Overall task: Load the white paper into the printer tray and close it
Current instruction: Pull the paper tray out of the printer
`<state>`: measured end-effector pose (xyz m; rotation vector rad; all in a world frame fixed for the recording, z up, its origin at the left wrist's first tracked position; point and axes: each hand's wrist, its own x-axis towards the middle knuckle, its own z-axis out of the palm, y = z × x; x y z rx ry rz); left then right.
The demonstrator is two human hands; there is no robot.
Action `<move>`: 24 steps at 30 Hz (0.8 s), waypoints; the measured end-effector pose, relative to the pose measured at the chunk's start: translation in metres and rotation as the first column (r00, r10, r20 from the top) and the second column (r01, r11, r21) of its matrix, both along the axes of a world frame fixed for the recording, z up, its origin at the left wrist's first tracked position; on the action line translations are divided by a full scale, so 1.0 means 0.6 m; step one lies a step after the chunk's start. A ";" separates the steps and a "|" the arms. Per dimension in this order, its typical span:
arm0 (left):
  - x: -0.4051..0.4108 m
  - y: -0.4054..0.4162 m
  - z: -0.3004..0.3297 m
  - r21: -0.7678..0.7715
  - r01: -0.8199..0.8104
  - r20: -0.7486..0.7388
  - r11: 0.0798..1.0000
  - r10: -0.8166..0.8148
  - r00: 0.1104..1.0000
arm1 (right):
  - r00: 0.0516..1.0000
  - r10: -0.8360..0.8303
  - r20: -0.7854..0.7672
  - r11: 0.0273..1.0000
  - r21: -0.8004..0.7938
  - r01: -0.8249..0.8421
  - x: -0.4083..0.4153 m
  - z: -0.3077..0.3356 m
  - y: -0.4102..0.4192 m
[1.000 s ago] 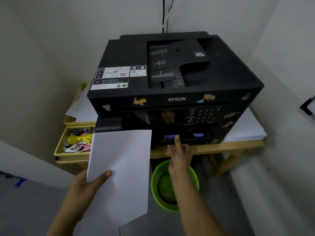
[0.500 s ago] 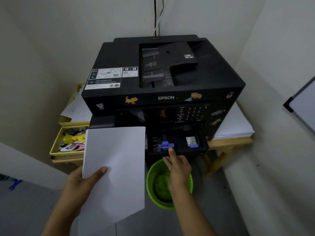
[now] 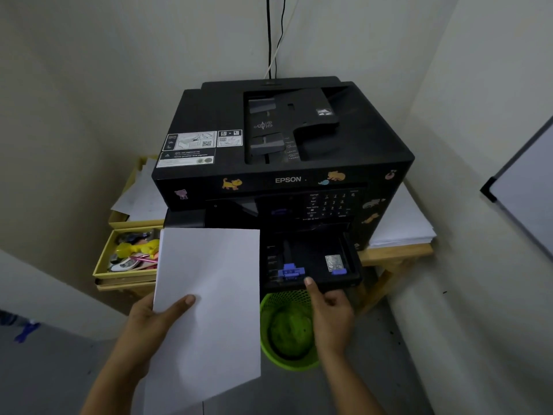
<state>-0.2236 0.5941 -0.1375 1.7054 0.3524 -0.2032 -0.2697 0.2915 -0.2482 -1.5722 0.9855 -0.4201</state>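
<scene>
The left hand [image 3: 149, 322] pinched the white paper [image 3: 206, 310] beside the pulled-out tray [image 3: 311, 265], whose front edge the right hand [image 3: 329, 313] gripped. One-handed, the sheet could buckle against the blue guide [image 3: 290, 271].

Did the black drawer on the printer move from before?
Yes. The paper tray has slid out toward the person, away from the printer; earlier it sat nearly flush. The right hand grips its front edge.

Single head-worn wide-angle view, looking forward and steeply down, close above a black boxy plastic printer [image 3: 284, 151] in a room corner.
</scene>
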 end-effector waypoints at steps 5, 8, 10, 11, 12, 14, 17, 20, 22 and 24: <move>0.001 -0.006 -0.002 0.014 0.022 -0.014 1.000 -0.022 1.000 | 0.978 -0.016 0.206 0.916 -0.389 0.097 -0.001 0.016 -0.093; -0.001 -0.014 -0.005 0.009 0.023 -0.025 1.000 -0.023 0.999 | 0.979 0.079 0.188 0.863 -0.504 0.027 0.032 0.013 -0.162; -0.003 -0.024 -0.003 0.001 0.020 -0.023 1.000 -0.020 1.000 | 0.984 0.147 0.098 0.902 -0.422 -0.093 0.053 0.011 -0.198; -0.004 -0.029 -0.002 -0.006 0.021 -0.027 1.000 -0.021 0.999 | 0.980 0.191 0.059 0.919 -0.362 -0.157 0.059 0.011 -0.211; -0.005 -0.034 -0.001 -0.014 0.022 -0.032 1.000 -0.023 0.999 | 0.971 0.235 0.033 0.921 -0.328 -0.212 0.063 0.014 -0.220; -0.004 -0.040 -0.001 -0.014 0.022 -0.037 1.000 -0.023 0.999 | 0.958 0.287 -0.005 0.901 -0.339 -0.272 0.063 0.012 -0.233; -0.003 -0.042 -0.005 -0.006 0.019 -0.044 1.000 -0.020 0.999 | 0.944 0.329 -0.023 0.881 -0.352 -0.315 0.058 0.013 -0.237; -0.004 -0.044 -0.005 0.004 0.022 -0.054 1.000 -0.021 0.998 | 0.927 0.373 -0.045 0.865 -0.346 -0.364 0.053 0.013 -0.240; -0.006 -0.047 -0.002 -0.009 0.024 -0.054 1.000 -0.025 0.998 | 0.921 0.387 -0.050 0.854 -0.356 -0.378 0.048 0.014 -0.242; -0.007 -0.050 0.000 -0.024 0.025 -0.058 0.999 -0.026 0.998 | 0.915 0.400 -0.046 0.838 -0.386 -0.386 0.039 0.019 -0.242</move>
